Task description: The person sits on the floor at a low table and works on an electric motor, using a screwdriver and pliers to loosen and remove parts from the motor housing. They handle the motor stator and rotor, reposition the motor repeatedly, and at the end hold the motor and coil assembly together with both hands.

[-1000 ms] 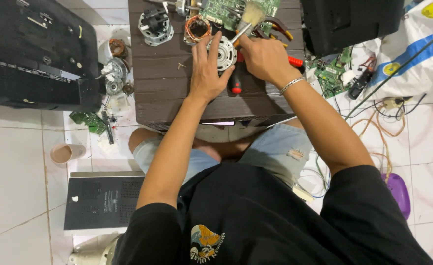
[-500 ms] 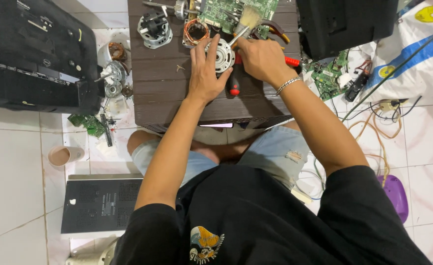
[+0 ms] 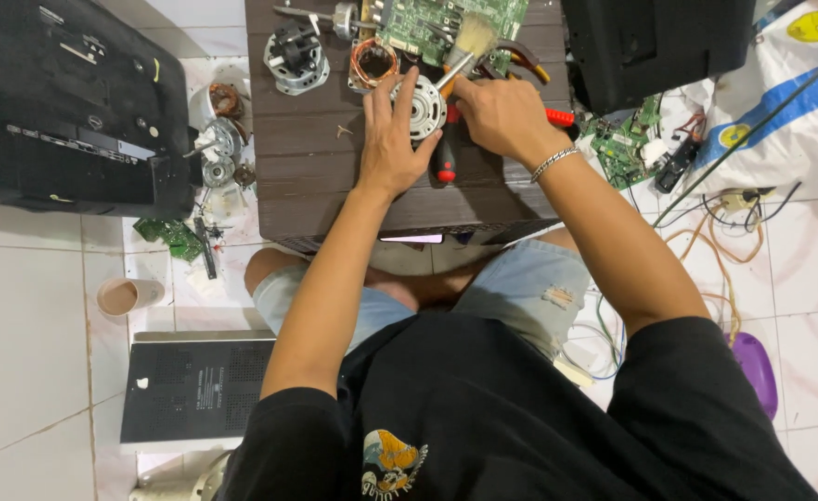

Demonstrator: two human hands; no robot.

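Note:
My left hand [image 3: 393, 139] grips a round silver motor part [image 3: 425, 109] on the dark wooden table [image 3: 316, 176]. My right hand [image 3: 502, 116] holds a paintbrush [image 3: 464, 46] by its handle, bristles pointing away over a green circuit board [image 3: 446, 23]. A red-and-black screwdriver [image 3: 447, 158] lies on the table between my hands, partly under them. A copper-wound stator [image 3: 373, 63] sits just beyond my left fingers.
A grey motor housing [image 3: 295, 57] stands at the table's far left. Black device casings lie left [image 3: 65, 111] and right [image 3: 659, 46]. Motor parts [image 3: 218, 139], a cup [image 3: 130, 297], a black panel [image 3: 195, 390], another circuit board [image 3: 622, 139] and cables [image 3: 715, 241] lie on the tiled floor.
The view has shifted slightly. Both hands stay on the motor part and brush, with the brush moved a little over the part.

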